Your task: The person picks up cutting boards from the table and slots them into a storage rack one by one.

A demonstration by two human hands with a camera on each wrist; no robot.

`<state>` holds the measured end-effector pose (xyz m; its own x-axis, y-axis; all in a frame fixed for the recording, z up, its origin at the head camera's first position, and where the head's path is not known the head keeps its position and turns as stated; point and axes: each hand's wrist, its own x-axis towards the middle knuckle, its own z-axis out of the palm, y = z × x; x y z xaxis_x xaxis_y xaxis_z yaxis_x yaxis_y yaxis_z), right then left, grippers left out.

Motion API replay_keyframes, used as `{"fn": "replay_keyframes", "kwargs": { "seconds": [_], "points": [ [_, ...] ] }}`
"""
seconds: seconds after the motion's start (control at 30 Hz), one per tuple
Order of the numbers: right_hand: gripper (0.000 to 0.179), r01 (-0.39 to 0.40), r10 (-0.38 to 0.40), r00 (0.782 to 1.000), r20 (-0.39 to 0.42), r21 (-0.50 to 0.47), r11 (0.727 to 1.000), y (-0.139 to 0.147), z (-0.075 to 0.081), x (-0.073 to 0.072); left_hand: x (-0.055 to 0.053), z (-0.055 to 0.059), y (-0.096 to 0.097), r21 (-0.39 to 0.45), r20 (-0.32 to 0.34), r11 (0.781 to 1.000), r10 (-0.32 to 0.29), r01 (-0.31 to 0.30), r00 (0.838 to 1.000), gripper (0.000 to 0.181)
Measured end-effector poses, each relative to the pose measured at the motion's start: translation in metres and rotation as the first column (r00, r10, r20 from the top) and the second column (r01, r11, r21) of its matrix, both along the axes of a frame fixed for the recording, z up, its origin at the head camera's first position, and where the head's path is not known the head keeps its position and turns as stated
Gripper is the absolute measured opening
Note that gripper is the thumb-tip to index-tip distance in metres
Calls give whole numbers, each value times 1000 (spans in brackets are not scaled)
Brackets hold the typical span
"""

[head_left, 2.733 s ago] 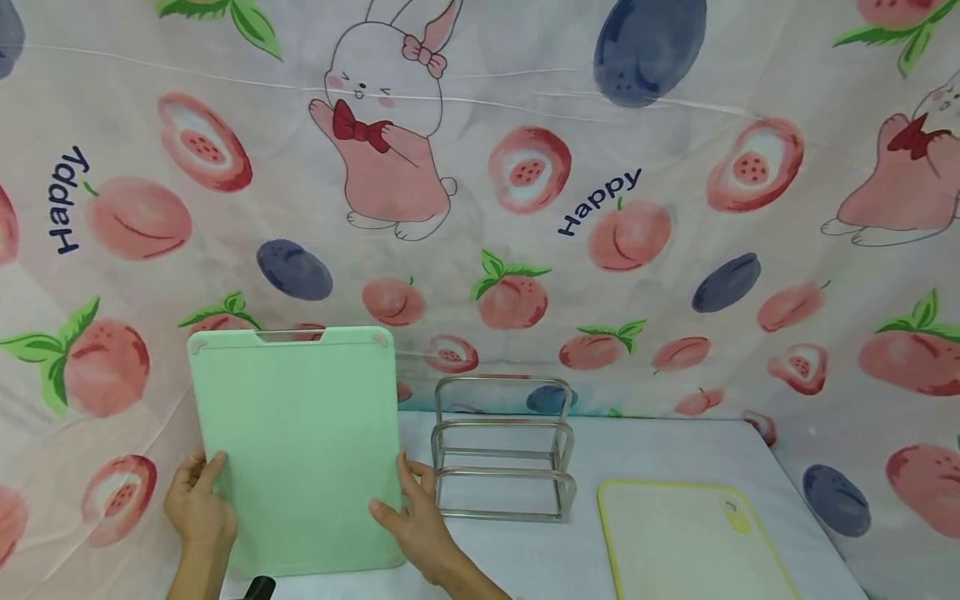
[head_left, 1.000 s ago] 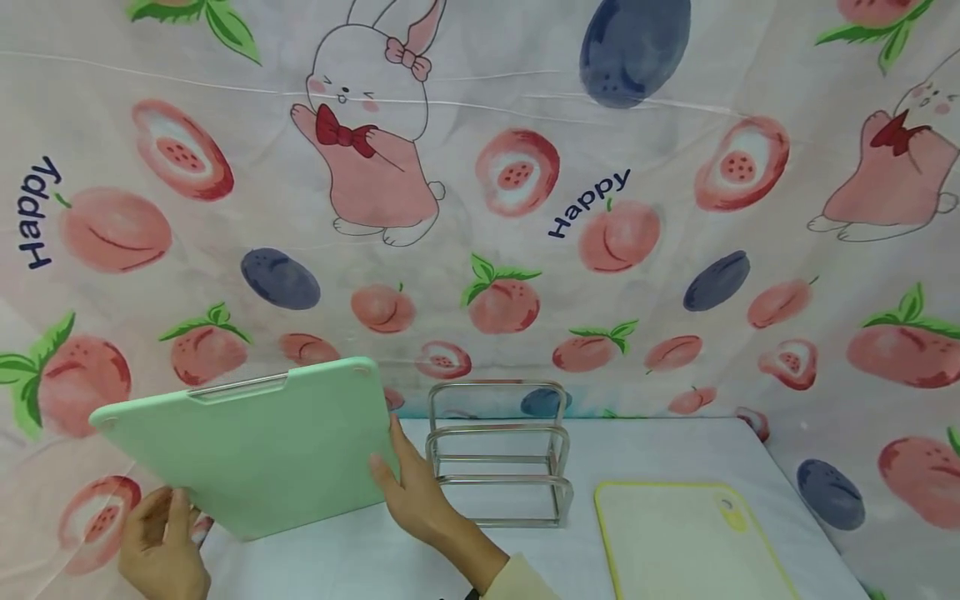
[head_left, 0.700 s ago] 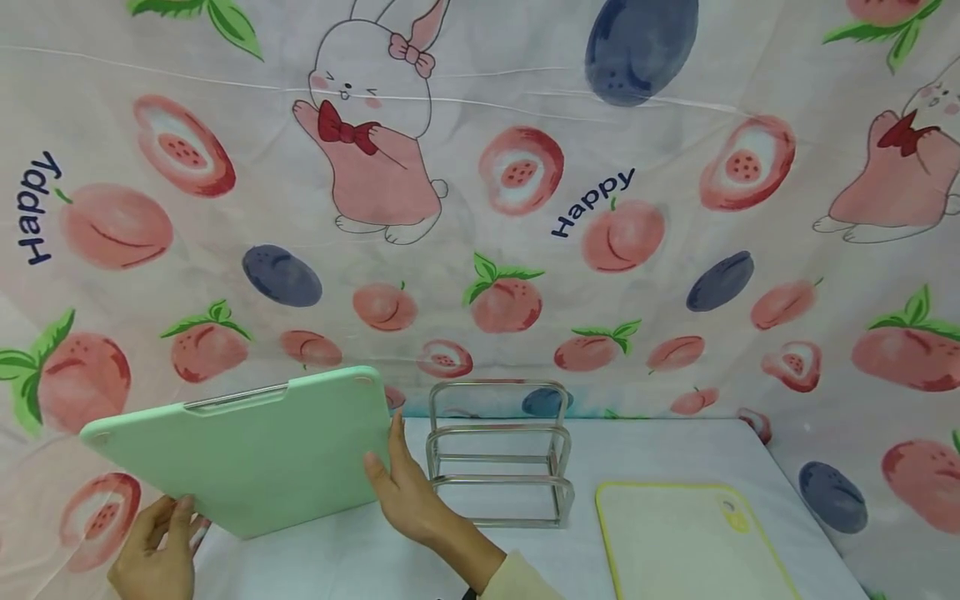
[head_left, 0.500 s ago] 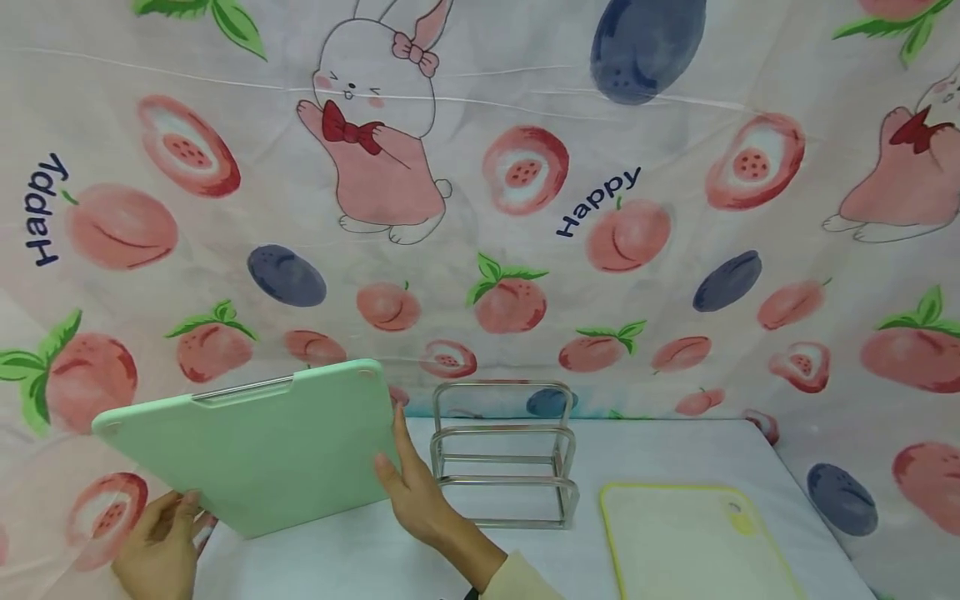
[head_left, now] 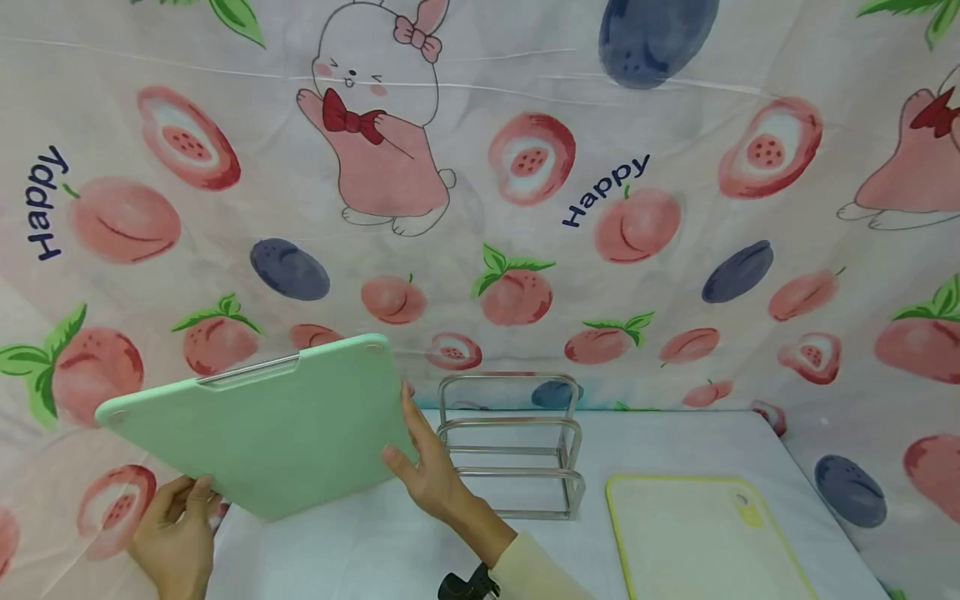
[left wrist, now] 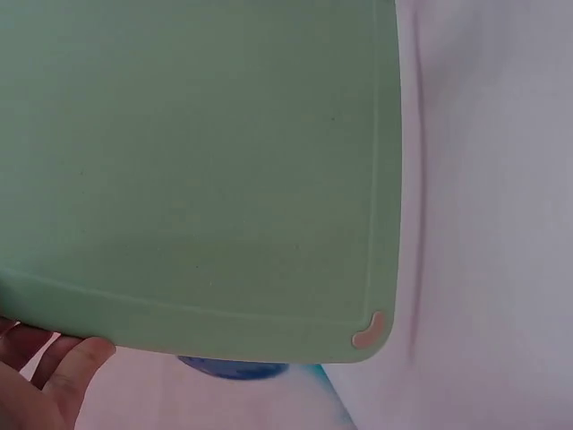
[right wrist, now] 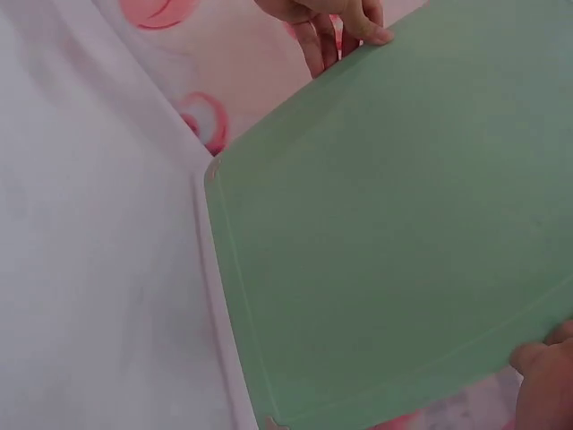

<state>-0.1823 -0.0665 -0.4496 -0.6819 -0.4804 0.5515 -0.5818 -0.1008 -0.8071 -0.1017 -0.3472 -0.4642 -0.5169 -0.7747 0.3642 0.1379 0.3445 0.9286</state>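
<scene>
A light green cutting board [head_left: 270, 433] with a handle slot along its top edge is held up at an angle, its left side raised toward me. My left hand [head_left: 180, 529] pinches the board's left edge between thumb and fingers. On the opposite edge, my right hand [head_left: 431, 471] grips with the thumb on the near face and the fingers behind. In the left wrist view a pinkish corner pad [left wrist: 367, 331] shows on the board. The lower edge of the board meets the white tabletop in the right wrist view, where both hands hold its sides.
A metal wire rack [head_left: 510, 450] with several upright loops stands right of the board. A white cutting board with a yellow rim [head_left: 705, 542] lies flat farther right on the white tabletop [head_left: 337, 550]. A fruit-and-rabbit patterned cloth [head_left: 465, 275] hangs behind.
Since the oldest frame, the green cutting board has turned from standing straight to slanting, and the left hand has moved left and down with its edge. Over the last second both hands barely move.
</scene>
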Motion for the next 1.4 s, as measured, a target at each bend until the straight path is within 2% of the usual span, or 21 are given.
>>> {"fn": "replay_keyframes", "kwargs": {
  "seconds": [0.03, 0.1, 0.2, 0.27, 0.33, 0.43, 0.6, 0.87, 1.0, 1.13, 1.3, 1.4],
  "points": [
    [76, -2, 2, 1000, 7, 3, 1000, 2, 2, -1, -1, 2, 2, -15, -9, 1000, 1, -1, 1000, 2],
    [75, 0, -1, 1000, 22, 13, 1000, 7, 6, -5, -6, 5, 4, -11, -64, 999, -36, 35, 997, 5],
    [76, 16, -17, 1000, 21, 31, 999, 14, 12, -9, -14, 10, 7, 15, -141, 995, -95, 98, 985, 8],
    [78, 36, -37, 999, 19, 46, 998, 19, 17, -11, -19, 12, 10, 14, -166, 993, -117, 121, 979, 10],
    [79, 63, -65, 998, 16, 59, 996, 24, 22, -12, -24, 14, 14, -24, -162, 993, -121, 119, 979, 12],
    [80, 100, -101, 995, 13, 59, 993, 33, 38, -7, -32, 17, 21, -96, -146, 990, -121, 108, 982, 16],
    [76, 123, -123, 992, 10, 45, 991, 45, 59, -2, -42, 18, 29, -112, -175, 983, -160, 142, 971, 15],
    [71, 199, -199, 979, 44, 18, 980, 55, 58, -2, -54, 11, 40, -123, -170, 975, -205, 185, 964, 8],
    [66, 257, -257, 966, -1, -15, 966, 58, 57, -3, -59, 11, 46, -120, -184, 969, -235, 215, 954, 9],
    [59, 318, -319, 947, -22, -30, 947, 62, 56, -5, -64, 12, 51, -91, -184, 966, -255, 242, 949, 3],
    [53, 368, -367, 930, 22, -47, 929, 69, 56, -7, -68, 12, 58, -43, -160, 966, -258, 254, 953, 7],
    [48, 422, -420, 906, 49, -56, 905, 72, 57, -7, -71, 11, 62, -35, -161, 964, -264, 262, 951, 2]
  ]
}}
